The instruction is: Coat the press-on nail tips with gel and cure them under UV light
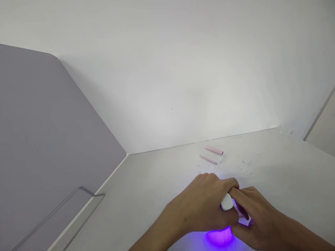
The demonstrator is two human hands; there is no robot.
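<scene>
My left hand point(209, 202) is closed around a small white light point(226, 202), whose rounded end sticks out between thumb and index finger. Violet glow point(220, 237) spreads on the table below and shows through the gap between my hands. My right hand point(261, 218) presses up against the left from the right side, its index finger meeting the left fingers and its thumb lower down. Its fingers are bent, and what they grip, if anything, is hidden. Beyond my hands lie a pink tube point(214, 150) and a thin pink stick point(208, 159), side by side.
The white table point(146, 181) runs back to a white wall point(167, 87). Small dark specks point(246, 163) are scattered right of the pink pieces. At the left stand a grey panel point(52, 129) and a bent metal wire frame point(81, 188). Another pale panel point(323, 125) borders the right.
</scene>
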